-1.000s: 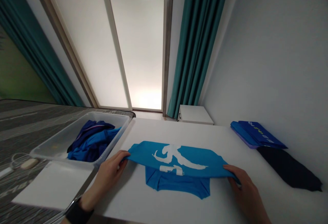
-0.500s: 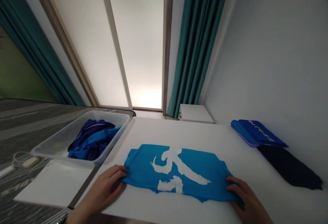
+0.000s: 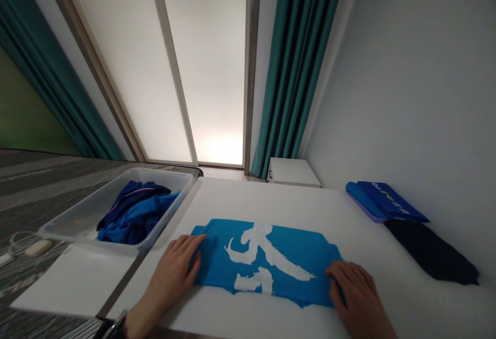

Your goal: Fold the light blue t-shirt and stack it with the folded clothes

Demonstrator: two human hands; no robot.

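A bright blue T-shirt with a white brush-stroke print lies folded flat on the white table. My left hand rests palm down on the shirt's left edge, fingers stretched out. At the shirt's right edge lies my right hand, also flat with its fingers spread. Neither hand grips the cloth.
A clear plastic bin with crumpled dark blue clothes stands at the table's left. Folded blue garments and a dark folded garment lie at the right by the wall. A small white cabinet stands beyond the table, by teal curtains.
The upper half of the shirt was pulled toward me and laid over the lower half. Both hands let go of the edges and now press flat on the folded shirt.
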